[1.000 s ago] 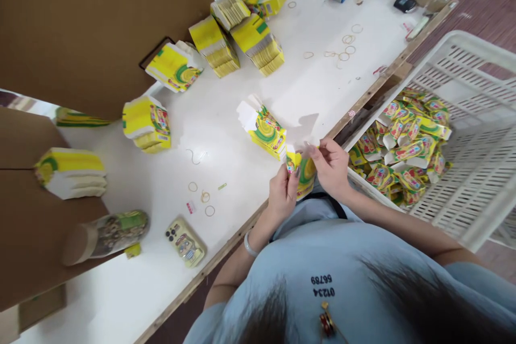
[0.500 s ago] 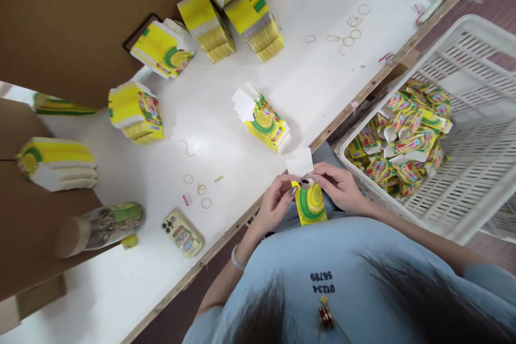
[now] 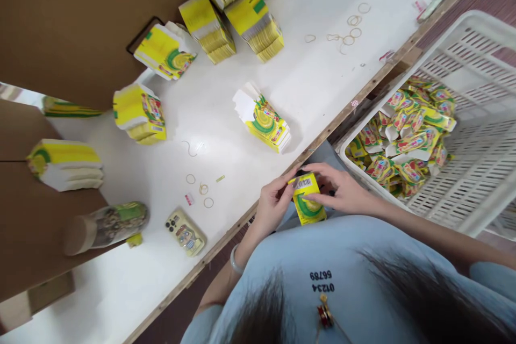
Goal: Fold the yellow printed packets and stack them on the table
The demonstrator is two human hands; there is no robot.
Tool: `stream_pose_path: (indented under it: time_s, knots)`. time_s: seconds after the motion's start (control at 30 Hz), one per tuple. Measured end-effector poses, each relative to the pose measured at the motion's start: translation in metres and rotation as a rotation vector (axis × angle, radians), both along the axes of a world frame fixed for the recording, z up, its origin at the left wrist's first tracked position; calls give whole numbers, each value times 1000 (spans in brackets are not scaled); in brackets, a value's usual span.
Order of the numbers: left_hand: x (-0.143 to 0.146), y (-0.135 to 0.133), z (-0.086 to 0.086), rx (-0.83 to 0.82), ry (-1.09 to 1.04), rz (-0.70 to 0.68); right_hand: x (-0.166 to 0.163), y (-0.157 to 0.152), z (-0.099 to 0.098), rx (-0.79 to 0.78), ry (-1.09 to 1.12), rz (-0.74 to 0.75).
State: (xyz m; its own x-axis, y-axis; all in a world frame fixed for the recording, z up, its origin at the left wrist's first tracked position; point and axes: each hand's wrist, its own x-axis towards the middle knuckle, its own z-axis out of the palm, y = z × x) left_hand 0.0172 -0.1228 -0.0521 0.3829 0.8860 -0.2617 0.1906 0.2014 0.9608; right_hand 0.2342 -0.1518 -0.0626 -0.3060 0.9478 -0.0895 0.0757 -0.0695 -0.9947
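In the head view a small yellow and green carton [image 3: 309, 207] is held just off the table's front edge, above my lap. Its end with a barcode is folded over and faces up toward me. My left hand [image 3: 274, 199] grips the carton's left side, thumb on the barcode end. From the right, my right hand [image 3: 341, 189] closes round the other side, fingers along the far edge and thumb across the front. Beyond the hands, a small stack of flattened cartons [image 3: 266, 121] lies on the white table [image 3: 250, 183].
At right stands a white plastic crate [image 3: 479, 134] with many folded cartons [image 3: 415, 142]. Bundles of flat cartons [image 3: 253, 24] line the table's back. Rubber bands [image 3: 355, 20], a phone [image 3: 185, 232] and a jar [image 3: 116, 223] lie on the table. Brown cardboard [image 3: 80, 21] rises at left.
The white flap that stood up at the carton's far end is folded down, and the barcode now shows. My right thumb has moved down onto the carton's front.
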Motion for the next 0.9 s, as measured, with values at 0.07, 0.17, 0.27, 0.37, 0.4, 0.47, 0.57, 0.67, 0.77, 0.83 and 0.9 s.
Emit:
stream_pose_path:
  time_s: [0.07,0.17,0.27,0.37,0.4,0.47,0.57,0.67,0.77,0.83,0.9]
  knots:
    - [2,0,3,-29,19,28,-6,3,7,-193,72,62]
    - [4,-1,8,-61,37,51,-8,10,17,-278,138,93]
    - [3,0,9,-53,30,44,-1,17,22,-275,189,76]
    - [-3,-1,6,7,51,-42,6,20,20,-339,219,124]
    - [-6,-1,5,25,57,-89,6,19,17,-375,237,149]
    - [-12,2,4,38,47,-193,5,18,10,-429,279,164]
    - [-19,30,1,117,32,-228,7,14,0,-416,258,26]
    - [-26,93,-8,433,195,15,35,12,0,-283,-23,-246]
    - [-33,173,-25,672,464,250,86,11,14,-156,-729,-476]
    - [-35,218,-38,654,553,332,116,8,27,-203,-1239,-543]
    - [-35,248,-49,569,549,304,134,3,37,-282,-1509,-560]
